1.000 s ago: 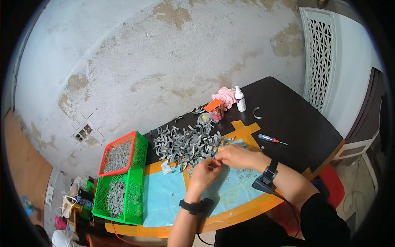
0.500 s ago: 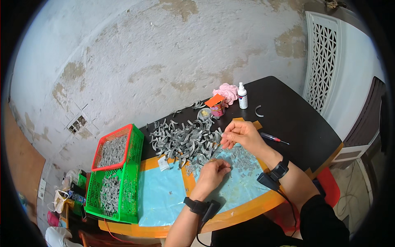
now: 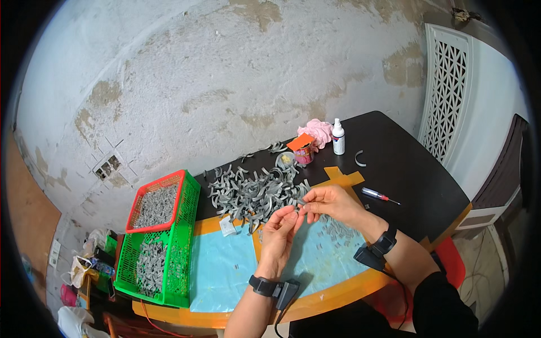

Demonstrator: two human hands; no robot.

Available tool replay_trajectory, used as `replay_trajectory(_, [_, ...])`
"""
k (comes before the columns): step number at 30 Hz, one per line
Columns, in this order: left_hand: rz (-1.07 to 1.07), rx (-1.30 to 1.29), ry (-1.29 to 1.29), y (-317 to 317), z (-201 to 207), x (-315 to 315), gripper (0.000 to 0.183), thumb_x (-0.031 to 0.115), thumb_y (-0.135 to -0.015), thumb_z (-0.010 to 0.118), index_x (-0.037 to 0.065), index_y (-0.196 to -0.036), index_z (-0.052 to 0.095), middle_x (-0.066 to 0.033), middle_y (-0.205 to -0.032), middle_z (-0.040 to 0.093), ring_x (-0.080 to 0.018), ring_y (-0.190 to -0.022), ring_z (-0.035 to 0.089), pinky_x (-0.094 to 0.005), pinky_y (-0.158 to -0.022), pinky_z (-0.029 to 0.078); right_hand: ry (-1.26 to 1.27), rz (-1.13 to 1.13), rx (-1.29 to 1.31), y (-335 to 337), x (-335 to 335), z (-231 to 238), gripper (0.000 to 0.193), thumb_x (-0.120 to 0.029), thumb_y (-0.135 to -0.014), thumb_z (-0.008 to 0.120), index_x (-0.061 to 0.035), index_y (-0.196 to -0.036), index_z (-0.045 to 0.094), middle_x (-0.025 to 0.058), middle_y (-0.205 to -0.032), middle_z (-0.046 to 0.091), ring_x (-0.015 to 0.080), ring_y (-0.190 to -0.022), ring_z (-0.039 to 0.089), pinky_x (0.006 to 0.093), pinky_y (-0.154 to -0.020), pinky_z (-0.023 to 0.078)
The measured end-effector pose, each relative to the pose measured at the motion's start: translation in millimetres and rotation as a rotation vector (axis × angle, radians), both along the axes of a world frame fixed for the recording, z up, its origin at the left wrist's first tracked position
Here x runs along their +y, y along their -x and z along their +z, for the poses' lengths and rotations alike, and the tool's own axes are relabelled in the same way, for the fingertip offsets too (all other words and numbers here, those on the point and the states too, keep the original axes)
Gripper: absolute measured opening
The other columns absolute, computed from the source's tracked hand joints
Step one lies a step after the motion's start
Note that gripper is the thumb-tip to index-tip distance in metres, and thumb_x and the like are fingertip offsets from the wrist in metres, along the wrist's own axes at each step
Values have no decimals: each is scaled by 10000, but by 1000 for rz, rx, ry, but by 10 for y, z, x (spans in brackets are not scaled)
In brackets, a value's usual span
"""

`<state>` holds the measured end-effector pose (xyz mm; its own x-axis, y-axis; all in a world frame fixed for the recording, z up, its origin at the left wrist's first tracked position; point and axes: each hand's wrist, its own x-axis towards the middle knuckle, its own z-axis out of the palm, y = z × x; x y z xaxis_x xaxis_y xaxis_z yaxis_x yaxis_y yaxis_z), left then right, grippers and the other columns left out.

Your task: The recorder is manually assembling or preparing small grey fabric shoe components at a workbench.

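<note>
My left hand (image 3: 278,230) and my right hand (image 3: 331,204) meet fingertip to fingertip over the front edge of a heap of curved grey strips (image 3: 253,191). Both are closed in a pinch. Whatever lies between the fingers is too small to tell apart from the strips behind it. Beneath and to the right of my hands, many small grey pieces (image 3: 338,228) are scattered over a light blue sheet (image 3: 220,276) taped to the table. A small white packet (image 3: 227,226) lies left of my left hand.
At left, a red basket (image 3: 133,219) of small grey pieces rests on a green basket (image 3: 179,276) holding more. Behind the heap stand a tin (image 3: 304,154) with an orange card, a pink cloth (image 3: 316,133) and a white spray bottle (image 3: 338,138). A screwdriver (image 3: 376,194) lies at right.
My hands, apart before, have come together at the fingertips. The left hand has risen and turned its fingers upward, while the right has lowered slightly. The view has shifted a little.
</note>
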<state>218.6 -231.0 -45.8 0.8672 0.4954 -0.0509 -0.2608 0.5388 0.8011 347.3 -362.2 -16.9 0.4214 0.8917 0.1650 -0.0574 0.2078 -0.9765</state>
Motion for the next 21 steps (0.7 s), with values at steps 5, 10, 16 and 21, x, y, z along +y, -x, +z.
replay_trajectory(5, [4,-13,46,-2,22,3,184,-2,-895,587,-8,-1076,621,-79,-1010,649,-144,-902,642,-221,-829,537,-22,-66,-34,-8,29,-40,145,-88,-893,616,18,-992,616,37,-845,623,85,-698,576,221,-632,468])
replay_trajectory(10, [-55,-68,19,-5,-135,86,206,-4,-899,575,-16,-1102,611,-82,-1012,652,-136,-915,636,-222,-802,540,20,-31,-44,46,46,-14,154,-95,-881,638,23,-980,647,24,-848,613,72,-707,569,207,-626,460])
replay_trajectory(16, [-73,-29,50,-16,-50,16,171,-13,-879,597,-8,-1045,633,-74,-1003,655,-115,-875,631,-214,-788,530,37,-42,-101,81,40,-28,148,-97,-872,645,12,-971,659,18,-845,614,73,-724,569,206,-634,455])
replay_trajectory(21, [-11,-43,17,1,-101,62,133,-45,-846,630,15,-963,646,-78,-1004,662,-133,-902,633,-249,-853,519,-17,0,89,46,13,-7,195,-142,-871,645,-7,-1012,640,0,-779,602,74,-691,562,211,-645,453])
